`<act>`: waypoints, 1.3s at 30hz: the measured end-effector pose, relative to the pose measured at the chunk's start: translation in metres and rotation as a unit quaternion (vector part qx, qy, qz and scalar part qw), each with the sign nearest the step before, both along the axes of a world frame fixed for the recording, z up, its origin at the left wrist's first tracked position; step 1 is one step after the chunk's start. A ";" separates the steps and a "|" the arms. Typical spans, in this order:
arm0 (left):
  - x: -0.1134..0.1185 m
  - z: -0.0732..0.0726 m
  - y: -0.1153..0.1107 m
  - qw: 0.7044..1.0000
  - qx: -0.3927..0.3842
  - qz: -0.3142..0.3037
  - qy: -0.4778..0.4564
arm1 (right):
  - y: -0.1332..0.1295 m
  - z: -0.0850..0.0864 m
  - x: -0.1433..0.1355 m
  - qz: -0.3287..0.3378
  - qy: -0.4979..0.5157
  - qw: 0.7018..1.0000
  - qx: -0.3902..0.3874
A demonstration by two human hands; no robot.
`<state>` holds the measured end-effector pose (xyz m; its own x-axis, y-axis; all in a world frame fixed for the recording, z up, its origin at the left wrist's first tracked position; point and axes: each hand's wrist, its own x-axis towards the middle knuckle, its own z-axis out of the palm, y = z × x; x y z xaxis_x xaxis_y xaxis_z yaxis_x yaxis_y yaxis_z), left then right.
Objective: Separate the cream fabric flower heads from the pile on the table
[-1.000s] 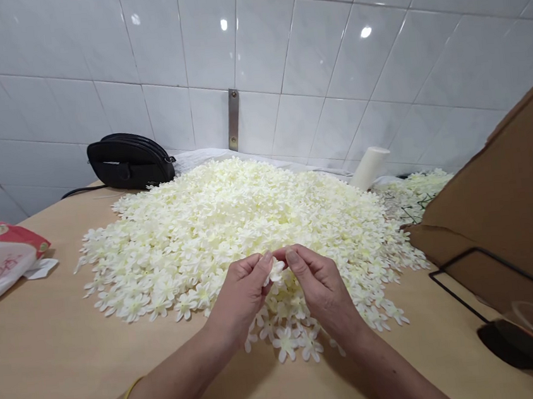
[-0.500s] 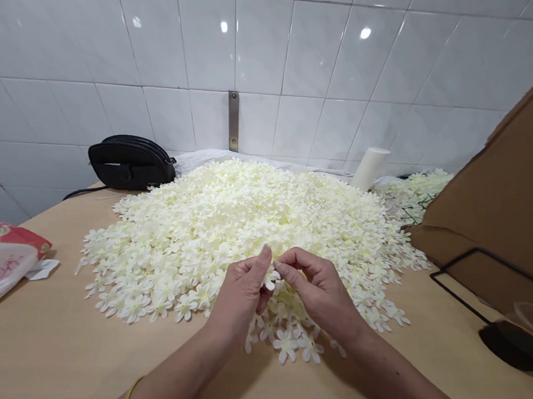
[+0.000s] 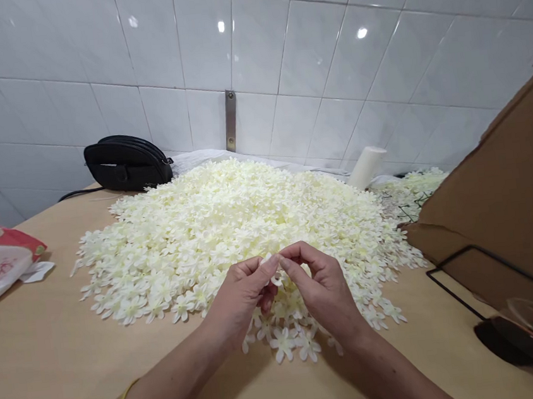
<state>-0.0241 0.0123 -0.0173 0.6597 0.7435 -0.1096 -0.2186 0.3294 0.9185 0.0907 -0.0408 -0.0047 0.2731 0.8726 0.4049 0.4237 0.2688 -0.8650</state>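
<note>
A wide heap of cream-white artificial flowers [image 3: 229, 210] covers the middle of the table. Just above its near edge, my left hand [image 3: 247, 290] pinches a small white artificial flower [image 3: 277, 279] between thumb and fingers. My right hand [image 3: 316, 283] meets it from the other side, its thumb and forefinger closed at the flower's upper edge by the left thumb tip. Part of the flower is covered by the fingers. Several loose flowers [image 3: 284, 343] lie below the hands on the wood-coloured table top [image 3: 121, 361].
A black bag [image 3: 127, 163] stands at the back left, and a white and red plastic bag [image 3: 1, 265] lies at the left edge. A white roll [image 3: 367, 168] leans behind the heap. On the right are a cardboard box [image 3: 498, 181] and dark-framed glasses [image 3: 514, 338]. A tiled wall [image 3: 261, 54] closes the back.
My left thumb has come down onto the flower, and its tip now meets the right fingertips. The flower shows less than before. The whole view has shifted slightly.
</note>
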 end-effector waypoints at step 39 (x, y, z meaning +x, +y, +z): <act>-0.002 0.000 0.001 0.998 0.063 -0.012 -0.004 | 0.005 -0.004 0.016 0.045 0.060 0.996 -0.057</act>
<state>-0.0262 0.0135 -0.0178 0.6786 0.7344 -0.0115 -0.2189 0.2171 0.9513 0.1068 -0.0361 -0.0085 0.2313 0.9345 0.2706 0.2945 0.1978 -0.9350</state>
